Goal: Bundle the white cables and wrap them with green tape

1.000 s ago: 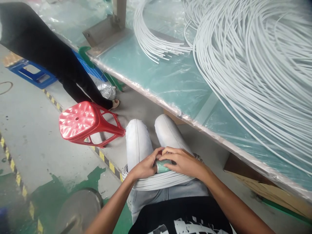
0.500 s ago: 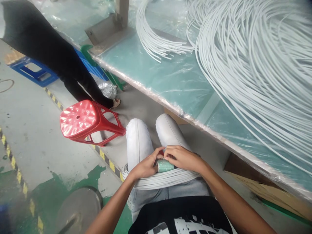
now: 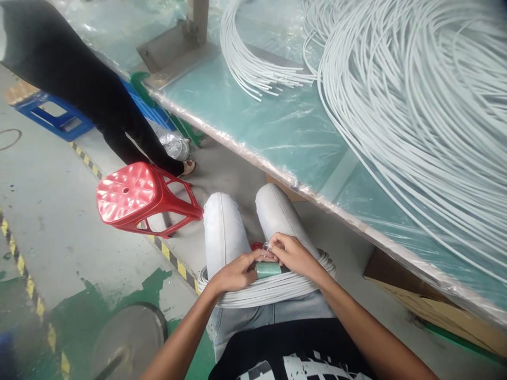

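Note:
A coil of white cable (image 3: 273,290) lies across my lap, over both thighs. Within its ring is a small shiny green roll (image 3: 268,270), which looks like tape or film. My left hand (image 3: 238,272) is closed on the left end of this roll, with its fingers reaching over the far side. My right hand (image 3: 288,250) is closed in a pinch just beyond the roll, close to the left fingertips. A thin clear strip (image 3: 266,246) shows at its fingers. Part of the coil's far side is hidden behind my hands.
Large white cable coils (image 3: 396,105) rest on the plastic-covered table (image 3: 253,121) ahead and right. A red stool (image 3: 129,195) stands left of my knees. Beyond it stands another person in black trousers (image 3: 87,84), near a blue crate (image 3: 55,116). A cardboard box (image 3: 435,311) is under the table.
My right hand has shifted slightly and uncovered more of the roll and of the coil's right side. A clear strip now shows at its fingertips. My left hand stays on the roll.

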`<action>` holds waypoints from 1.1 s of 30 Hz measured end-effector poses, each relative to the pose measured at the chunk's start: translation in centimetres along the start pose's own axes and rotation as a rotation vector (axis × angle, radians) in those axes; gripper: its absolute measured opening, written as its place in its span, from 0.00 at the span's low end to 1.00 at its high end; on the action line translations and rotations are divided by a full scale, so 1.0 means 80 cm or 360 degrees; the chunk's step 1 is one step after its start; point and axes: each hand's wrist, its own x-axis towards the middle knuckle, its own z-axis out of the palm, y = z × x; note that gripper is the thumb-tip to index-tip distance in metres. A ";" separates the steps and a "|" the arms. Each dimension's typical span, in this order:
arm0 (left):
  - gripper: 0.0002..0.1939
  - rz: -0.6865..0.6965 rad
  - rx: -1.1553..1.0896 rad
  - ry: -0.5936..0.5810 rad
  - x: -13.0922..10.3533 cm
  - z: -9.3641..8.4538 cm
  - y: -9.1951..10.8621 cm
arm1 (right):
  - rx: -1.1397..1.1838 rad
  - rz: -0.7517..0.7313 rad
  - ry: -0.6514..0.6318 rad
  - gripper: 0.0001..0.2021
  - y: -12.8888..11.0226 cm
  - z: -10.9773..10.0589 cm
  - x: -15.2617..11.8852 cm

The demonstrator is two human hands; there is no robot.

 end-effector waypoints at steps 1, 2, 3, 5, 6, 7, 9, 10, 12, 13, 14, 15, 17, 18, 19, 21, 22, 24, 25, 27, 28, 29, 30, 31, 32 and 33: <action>0.32 -0.0050 -0.0037 -0.0016 0.000 0.001 0.001 | -0.0027 -0.0008 0.0002 0.10 0.001 0.000 -0.001; 0.27 -0.0079 -0.0051 -0.0003 0.001 0.003 0.002 | -0.0052 -0.0015 0.0012 0.10 0.002 0.001 -0.002; 0.22 -0.0084 -0.0045 0.0040 0.002 0.005 0.002 | -0.0074 -0.0023 0.0022 0.10 0.003 0.001 -0.002; 0.19 -0.0061 -0.0032 0.0164 0.007 0.010 0.003 | -0.0107 -0.0044 0.0040 0.11 0.004 0.003 -0.002; 0.19 -0.0044 -0.0045 0.0224 0.009 0.012 0.003 | -0.0120 -0.0058 0.0044 0.11 0.005 0.004 -0.001; 0.20 -0.0033 -0.0074 0.0276 0.012 0.014 0.002 | -0.0129 -0.0073 0.0046 0.11 0.005 0.006 0.000; 0.22 -0.0034 -0.0147 0.0327 0.015 0.018 -0.001 | -0.0151 -0.0106 0.0036 0.10 0.003 0.008 0.000; 0.23 -0.0044 -0.0189 0.0331 0.016 0.019 -0.003 | -0.0166 -0.0121 0.0031 0.10 0.001 0.008 -0.002; 0.23 -0.0091 -0.0228 0.0325 0.016 0.020 -0.007 | -0.0211 -0.0158 0.0026 0.10 -0.006 0.004 -0.010; 0.24 -0.0117 -0.0242 0.0314 0.015 0.020 -0.008 | -0.0263 -0.0170 0.0031 0.10 -0.010 -0.001 -0.017; 0.23 -0.0138 -0.0247 0.0299 0.015 0.020 -0.009 | -0.0329 -0.0178 0.0025 0.11 -0.014 -0.007 -0.027; 0.23 -0.0154 -0.0246 0.0282 0.014 0.020 -0.009 | -0.0408 -0.0185 -0.0002 0.13 -0.017 -0.013 -0.039; 0.24 -0.0172 -0.0267 0.0250 0.013 0.019 -0.011 | -0.0554 -0.0161 -0.0191 0.14 -0.018 -0.025 -0.063; 0.24 -0.0171 -0.0296 0.0234 0.013 0.019 -0.012 | -0.0624 -0.0150 -0.0320 0.17 -0.014 -0.028 -0.075; 0.24 -0.0173 -0.0343 0.0220 0.013 0.019 -0.013 | -0.0710 -0.0146 -0.0426 0.23 -0.009 -0.029 -0.084; 0.24 -0.0181 -0.0460 0.0192 0.014 0.021 -0.016 | -0.0969 -0.0315 -0.0365 0.20 0.008 -0.022 -0.095; 0.24 -0.0188 -0.0492 0.0177 0.015 0.021 -0.017 | -0.1096 -0.0475 -0.0238 0.15 0.017 -0.016 -0.097; 0.23 -0.0262 -0.0452 0.0144 0.014 0.020 -0.016 | -0.1236 -0.0791 0.0030 0.10 0.033 -0.003 -0.094; 0.23 -0.0304 -0.0391 0.0114 0.013 0.019 -0.014 | -0.1259 -0.0892 0.0128 0.10 0.038 0.002 -0.091; 0.21 -0.0324 -0.0272 0.0010 0.011 0.016 -0.008 | -0.1244 -0.0970 0.0248 0.10 0.040 0.007 -0.086; 0.21 -0.0302 -0.0234 -0.0055 0.010 0.013 -0.004 | -0.1222 -0.0978 0.0273 0.09 0.039 0.007 -0.085; 0.21 -0.0266 -0.0205 -0.0120 0.009 0.011 -0.001 | -0.1193 -0.0978 0.0275 0.08 0.037 0.006 -0.084; 0.21 -0.0225 -0.0185 -0.0176 0.009 0.010 0.002 | -0.1167 -0.0979 0.0273 0.07 0.035 0.004 -0.084; 0.20 -0.0196 -0.0173 -0.0216 0.009 0.009 0.004 | -0.1149 -0.0985 0.0278 0.07 0.034 0.003 -0.084; 0.20 -0.0183 -0.0171 -0.0244 0.009 0.008 0.005 | -0.1140 -0.0994 0.0282 0.07 0.033 0.001 -0.084; 0.20 -0.0176 -0.0173 -0.0267 0.010 0.008 0.005 | -0.1137 -0.0995 0.0283 0.08 0.033 0.001 -0.085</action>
